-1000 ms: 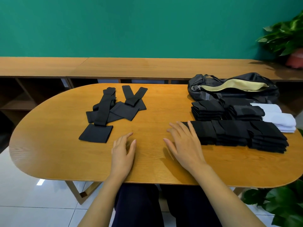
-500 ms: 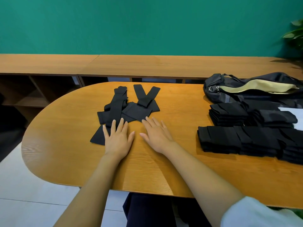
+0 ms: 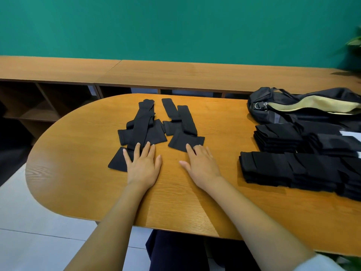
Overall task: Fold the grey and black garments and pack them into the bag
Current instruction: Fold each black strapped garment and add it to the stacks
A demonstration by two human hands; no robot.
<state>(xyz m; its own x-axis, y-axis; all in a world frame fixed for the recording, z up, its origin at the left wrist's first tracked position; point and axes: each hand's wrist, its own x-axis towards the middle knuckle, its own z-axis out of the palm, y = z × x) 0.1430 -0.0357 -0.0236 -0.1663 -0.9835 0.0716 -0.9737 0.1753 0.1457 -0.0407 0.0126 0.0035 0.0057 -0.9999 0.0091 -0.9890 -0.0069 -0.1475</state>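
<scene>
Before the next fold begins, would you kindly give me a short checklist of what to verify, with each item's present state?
1. Left hand rests flat on the left pile of unfolded black fabric pieces: ok.
2. Right hand touches the right pile of unfolded black fabric pieces: ok.
3. One piece lies separate from the others: not ok, the pieces overlap in both piles.
4. Oval wooden table offers bare surface for folding: ok.
5. Black bag with pale lining is open: ok.
6. Room left inside the bag: cannot tell.
</scene>
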